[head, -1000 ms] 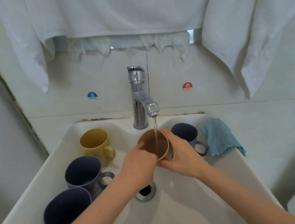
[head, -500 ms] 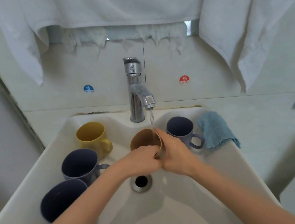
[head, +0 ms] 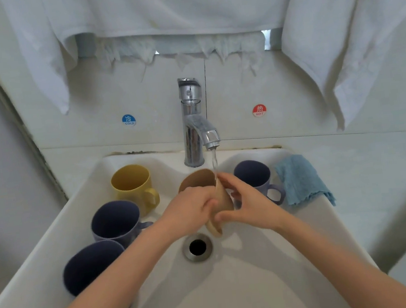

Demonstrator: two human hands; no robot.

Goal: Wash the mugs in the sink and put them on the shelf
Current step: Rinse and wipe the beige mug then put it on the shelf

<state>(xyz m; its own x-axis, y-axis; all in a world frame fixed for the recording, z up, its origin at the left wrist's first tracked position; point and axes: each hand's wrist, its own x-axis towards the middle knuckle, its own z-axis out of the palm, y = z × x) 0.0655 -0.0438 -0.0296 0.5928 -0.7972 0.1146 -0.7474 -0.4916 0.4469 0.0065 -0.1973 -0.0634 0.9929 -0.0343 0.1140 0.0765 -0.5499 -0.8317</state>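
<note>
Bare forearms, sleeveless, unadorned hands

Tan mug tipped sideways under stream (earlier mouth-up, filling); both hands' grip shifted.

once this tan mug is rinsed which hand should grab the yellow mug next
Left, probably. The yellow mug stands at the sink's back left, on the left hand's side. The right hand would have to cross the tan mug and the stream, and could keep holding that mug.

Glossy chrome metal tap, smooth white glazed sink, matt mugs, fuzzy blue cloth.
</note>
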